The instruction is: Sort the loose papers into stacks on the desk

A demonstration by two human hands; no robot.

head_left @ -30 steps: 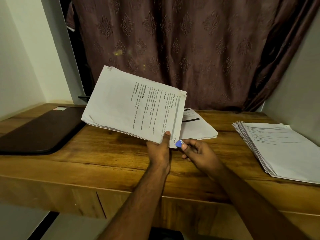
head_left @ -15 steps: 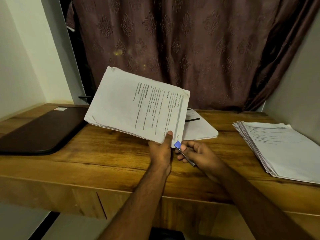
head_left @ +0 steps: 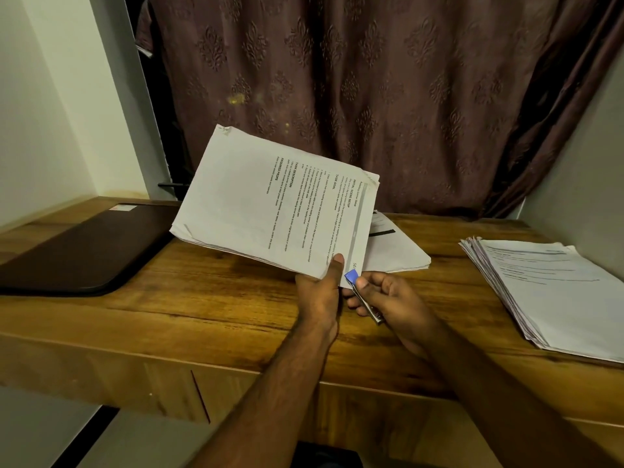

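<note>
Wooden counter (head_left: 209, 309) runs across the room, curtain (head_left: 371, 96) behind. Nearest: left hand (head_left: 319, 293), grip clamped on the lower edge of a sheaf of papers (head_left: 270, 204), thumb on top, sheaf raised and tilted above the counter. Right hand (head_left: 391, 298) just beside it, pinching a blue-tipped metal tool (head_left: 363, 295) at the sheaf's corner. Further back: small stack (head_left: 398, 251) at centre, fanned stack (head_left: 553, 292) to the right, dark laptop (head_left: 84, 251) to the left.

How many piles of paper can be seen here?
3: a held bundle gripped by the left hand, a small pile on the desk behind it, and a large stack at right. More may be hidden.
</note>
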